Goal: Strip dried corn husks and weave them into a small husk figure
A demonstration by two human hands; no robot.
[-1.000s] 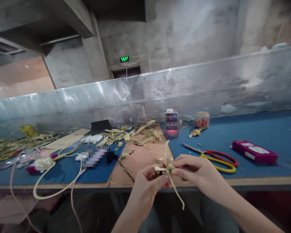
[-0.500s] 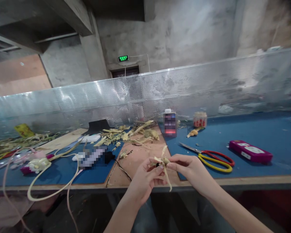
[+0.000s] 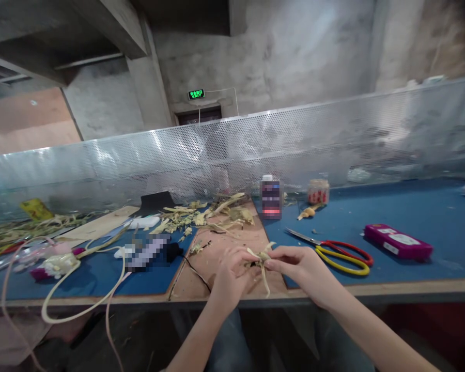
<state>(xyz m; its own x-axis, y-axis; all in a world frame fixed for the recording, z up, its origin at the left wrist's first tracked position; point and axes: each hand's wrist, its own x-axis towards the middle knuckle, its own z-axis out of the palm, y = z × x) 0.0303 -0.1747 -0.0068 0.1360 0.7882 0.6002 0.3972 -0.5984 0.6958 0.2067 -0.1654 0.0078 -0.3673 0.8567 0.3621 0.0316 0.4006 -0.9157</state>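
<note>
Between my two hands is a small piece of pale dried husk (image 3: 264, 257), with narrow strips sticking out above and hanging down below. My left hand (image 3: 232, 274) is closed on its left side, the fingers curled, and a dark bit shows by the fingertips. From the right, my right hand (image 3: 298, 266) pinches the same piece between thumb and index finger. Both hands are above the brown board (image 3: 201, 258), near the table's front edge. Scissors (image 3: 333, 253) with red and yellow handles lie half open to the right of my right hand.
Husk scraps (image 3: 225, 212) lie heaped behind my hands. A blurred-out upright object (image 3: 270, 199), a jar with red marks (image 3: 318, 191) and a purple box (image 3: 398, 242) stand or lie at right. Pale cords (image 3: 81, 315) loop over the front edge at left. A perforated metal screen (image 3: 170, 150) runs behind.
My left hand has turned slightly, its fingers now more curled over the husk piece. The hanging strip has shifted a little left and up. Both hands keep hold.
</note>
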